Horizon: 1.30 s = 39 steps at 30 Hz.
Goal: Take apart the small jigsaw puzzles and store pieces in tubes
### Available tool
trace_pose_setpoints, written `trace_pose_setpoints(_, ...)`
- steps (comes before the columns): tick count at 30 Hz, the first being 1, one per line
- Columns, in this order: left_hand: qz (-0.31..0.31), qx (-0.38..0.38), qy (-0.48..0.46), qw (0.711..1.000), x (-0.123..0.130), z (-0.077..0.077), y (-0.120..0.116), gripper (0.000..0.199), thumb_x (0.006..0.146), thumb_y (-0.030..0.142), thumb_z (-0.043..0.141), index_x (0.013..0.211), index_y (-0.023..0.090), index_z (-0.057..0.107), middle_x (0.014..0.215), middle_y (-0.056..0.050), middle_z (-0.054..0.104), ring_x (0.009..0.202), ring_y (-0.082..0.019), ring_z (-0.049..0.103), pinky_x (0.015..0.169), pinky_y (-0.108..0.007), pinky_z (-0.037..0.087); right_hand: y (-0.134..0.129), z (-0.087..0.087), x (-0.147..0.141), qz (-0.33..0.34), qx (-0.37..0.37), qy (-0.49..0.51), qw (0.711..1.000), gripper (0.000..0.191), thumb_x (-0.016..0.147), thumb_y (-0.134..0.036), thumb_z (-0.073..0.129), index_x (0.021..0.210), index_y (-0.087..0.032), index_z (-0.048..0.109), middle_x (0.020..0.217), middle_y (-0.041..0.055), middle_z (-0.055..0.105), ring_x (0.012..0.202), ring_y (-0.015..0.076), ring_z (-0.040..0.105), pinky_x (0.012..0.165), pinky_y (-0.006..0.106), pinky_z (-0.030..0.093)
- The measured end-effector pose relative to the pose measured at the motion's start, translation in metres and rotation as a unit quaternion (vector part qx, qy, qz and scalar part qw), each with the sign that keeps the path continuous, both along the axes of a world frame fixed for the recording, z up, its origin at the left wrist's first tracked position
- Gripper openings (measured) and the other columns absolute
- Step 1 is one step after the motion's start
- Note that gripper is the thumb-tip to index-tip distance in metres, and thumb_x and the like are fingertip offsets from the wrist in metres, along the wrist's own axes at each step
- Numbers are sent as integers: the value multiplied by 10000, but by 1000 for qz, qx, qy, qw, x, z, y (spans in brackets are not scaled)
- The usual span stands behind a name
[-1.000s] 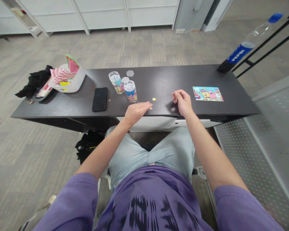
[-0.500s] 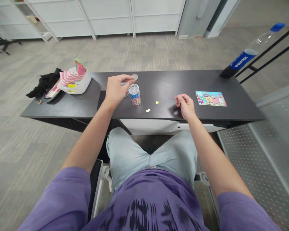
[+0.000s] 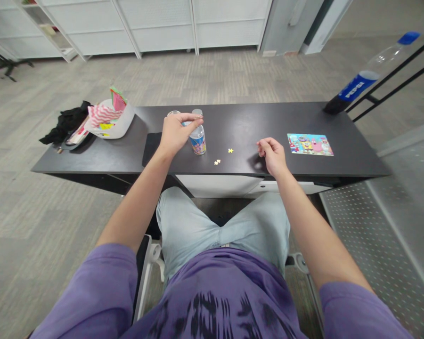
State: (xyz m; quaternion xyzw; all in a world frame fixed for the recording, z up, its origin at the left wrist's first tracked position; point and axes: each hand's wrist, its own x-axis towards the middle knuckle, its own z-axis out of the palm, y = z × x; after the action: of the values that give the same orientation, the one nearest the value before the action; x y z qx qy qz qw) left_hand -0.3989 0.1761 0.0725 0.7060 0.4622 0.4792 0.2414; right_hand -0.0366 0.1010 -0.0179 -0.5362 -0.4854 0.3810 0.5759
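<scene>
My left hand is pinched at the fingertips, just over the top of a small clear can with a cartoon label. Whatever sits between those fingertips is too small to make out. The can stands upright on the dark table. Just behind it lies a round silvery lid. A second can is mostly hidden behind my left hand; only its rim shows clearly. My right hand rests on the table, fingers loosely curled, with nothing visible in it. Between the hands lie a yellow puzzle piece and some pale puzzle pieces.
A SpongeBob picture card lies right of my right hand. A Pepsi bottle stands at the far right corner. On the left are a white basket with cloths, a black cloth and a flat black pad.
My left hand has shifted slightly right and down over the can's top, uncovering the second can's rim behind it. My right hand has stayed still.
</scene>
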Motion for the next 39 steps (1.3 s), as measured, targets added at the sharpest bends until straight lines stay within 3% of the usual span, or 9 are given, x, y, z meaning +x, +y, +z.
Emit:
trace_pose_setpoints(6, 6, -14, -6, 1000, -9, -10, 8, 152, 1037, 155, 1036, 1074, 299, 1006, 1234, -42, 947, 1255, -362, 917, 1223, -525, 733, 2, -4, 0, -2, -3, 1, 1000, 562, 903, -903, 959, 870, -393, 726, 769, 21, 656, 720, 259, 437, 734, 487, 455)
trace_pose_setpoints(13, 5, -7, 7, 1000, -15, -13, 9, 92, 1040, 373, 1059, 1066, 306, 1002, 1234, -61, 947, 1198, -352, 907, 1194, -520, 739, 3, -7, 1, -1, -3, -2, 1000, 608, 908, -954, 946, 891, -388, 724, 767, 19, 662, 747, 261, 416, 751, 482, 452)
trace_pose_setpoints(17, 21, 17, 24, 999, -19, -17, 6, 207, 963, 345, 1005, 1162, 289, 1013, 1158, -49, 941, 1062, -342, 884, 1124, -510, 744, 3, -8, 2, 2, 2, -1, 1000, 625, 922, -967, 942, 889, -386, 714, 766, 18, 651, 743, 260, 410, 747, 483, 440)
trace_pose_setpoints(19, 31, 36, 36, 998, -20, -15, 5, 222, 955, 329, 988, 1171, 278, 998, 1139, -49, 933, 1083, -346, 875, 1137, -503, 735, 4, -10, 2, 4, 5, 1, 1000, 618, 935, -952, 947, 886, -383, 712, 777, 18, 649, 739, 257, 416, 749, 483, 437)
trace_pose_setpoints(25, 37, 185, 79, 979, -9, -9, -28, 111, 1212, 343, 805, 1278, 312, 890, 1340, -110, 873, 1360, -403, 795, 1299, -601, 618, 6, -16, 5, 4, 14, 10, 1000, 588, 996, -885, 951, 911, -348, 730, 793, 3, 619, 717, 224, 444, 747, 463, 452)
trace_pose_setpoints(28, -40, 204, 150, 967, 7, -30, -59, 160, 1266, 366, 746, 1251, 341, 904, 1253, -96, 871, 1291, -414, 817, 1258, -640, 644, 9, -19, 5, -3, 18, 17, 1000, 607, 986, -867, 968, 886, -326, 711, 788, -3, 621, 697, 205, 440, 710, 426, 437)
trace_pose_setpoints(31, -127, 174, 216, 952, 20, -68, -80, 186, 1250, 393, 847, 1414, 350, 924, 1416, -117, 877, 1313, -420, 843, 1193, -630, 719, 11, -20, 4, -11, 19, 22, 1000, 608, 979, -835, 989, 850, -320, 692, 776, -9, 611, 675, 196, 435, 672, 393, 421)
trace_pose_setpoints(35, -159, 132, 261, 943, 19, -116, -88, 373, 1309, 537, 925, 1602, 317, 862, 1673, -184, 777, 1513, -435, 766, 1304, -667, 710, 11, -19, 3, -12, 22, 20, 999, 624, 954, -846, 1011, 827, -322, 695, 759, -6, 604, 666, 199, 435, 655, 372, 421)
trace_pose_setpoints(39, -179, 119, 275, 937, 5, -136, -98, 291, 1354, 548, 905, 1523, 312, 886, 1620, -149, 804, 1478, -387, 783, 1300, -625, 722, 10, -17, 2, -15, 21, 16, 1000, 662, 911, -906, 1005, 821, -330, 691, 754, -4, 619, 670, 207, 437, 653, 374, 423)
